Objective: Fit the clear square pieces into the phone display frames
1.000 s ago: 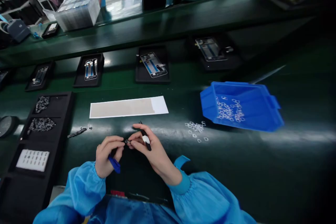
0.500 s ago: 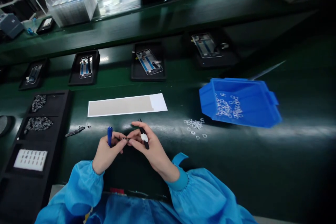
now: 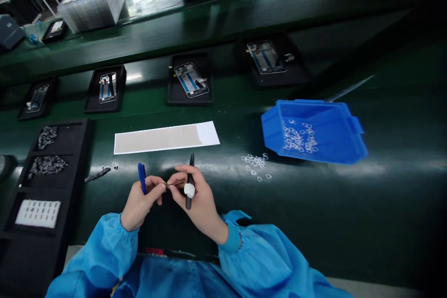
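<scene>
A dark green counter (image 3: pixel 349 205) is observed, with a belt behind it on which black trays with phone frames (image 3: pixel 190 79) are carried. A long black compartment tray (image 3: pixel 75 149) is set at the left edge, holding heaps of small dark parts and a white card. A blue bin (image 3: pixel 342 144) of small pale square rings is tilted at the right; a scatter of the same rings (image 3: pixel 256 164) is seen just beside it on the counter. A white and tan strip (image 3: pixel 166 137) is laid flat beyond the hands. The left hand (image 3: pixel 139 202) is closed around a blue pen (image 3: pixel 141 178), held upright. The right hand (image 3: pixel 195 195) is closed around a black tool (image 3: pixel 190 181) with a white tip. A tiny part (image 3: pixel 168 185) is pinched between both hands' fingers, above the counter's near edge; its kind cannot be told.
</scene>
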### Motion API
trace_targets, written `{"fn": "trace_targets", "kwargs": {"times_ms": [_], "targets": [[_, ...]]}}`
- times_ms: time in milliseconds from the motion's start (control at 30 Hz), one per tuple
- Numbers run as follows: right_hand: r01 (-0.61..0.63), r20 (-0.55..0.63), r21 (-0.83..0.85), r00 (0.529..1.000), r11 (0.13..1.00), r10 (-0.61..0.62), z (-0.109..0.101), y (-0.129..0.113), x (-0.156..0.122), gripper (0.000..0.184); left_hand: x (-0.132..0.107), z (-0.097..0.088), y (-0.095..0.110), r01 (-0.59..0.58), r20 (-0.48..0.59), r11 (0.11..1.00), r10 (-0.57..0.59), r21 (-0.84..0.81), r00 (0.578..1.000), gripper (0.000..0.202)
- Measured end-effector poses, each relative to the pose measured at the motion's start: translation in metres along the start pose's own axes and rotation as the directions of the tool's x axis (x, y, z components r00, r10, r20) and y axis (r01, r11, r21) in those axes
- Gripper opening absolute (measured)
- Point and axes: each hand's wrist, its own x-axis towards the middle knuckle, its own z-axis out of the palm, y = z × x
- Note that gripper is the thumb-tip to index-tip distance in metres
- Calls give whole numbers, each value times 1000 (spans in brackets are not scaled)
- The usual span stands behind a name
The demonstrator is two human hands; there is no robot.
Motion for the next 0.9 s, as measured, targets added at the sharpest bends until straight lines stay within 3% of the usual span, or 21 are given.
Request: {"fn": "trace_targets", "kwargs": {"times_ms": [167, 267, 333, 400, 500, 600, 700, 800, 900], "targets": [[141, -11, -103, 990, 985, -143, 1, 1, -5, 31, -3, 1, 6, 93, 76, 993, -87, -70, 993, 54], [151, -22, -117, 988, 982, -155, 1, 3, -5, 32, -3, 1, 6, 47, 77, 999, -45, -24, 996, 50], [145, -36, -100, 988, 984, -149, 3, 4, -5, 33, -3, 2, 4, -66, 27, 997, 65, 46, 998, 41], [106, -49, -50, 993, 993, -109, 3, 4, -4, 34, -3, 3, 1, -216, -42, 966, 224, 145, 974, 28], [-16, -40, 80, 999, 997, 19, 3, 3, -2, 33, -2, 4, -5, -412, -84, 847, 463, 337, 882, 16], [-159, -17, 213, 986, 964, 166, 2, 2, 1, 35, 0, 5, -7, -494, -66, 754, 573, 433, 817, 13], [-250, -18, 305, 963, 919, 268, 1, 3, 5, 36, 2, 7, -7, -453, -53, 811, 505, 369, 861, 13], [-268, -28, 343, 955, 900, 296, 2, 2, 7, 37, 4, 8, -4, -394, -28, 869, 420, 300, 907, 15], [-256, -42, 339, 957, 905, 286, 3, 1, 8, 38, 6, 9, -2, -413, -40, 843, 453, 344, 891, 16]]}}
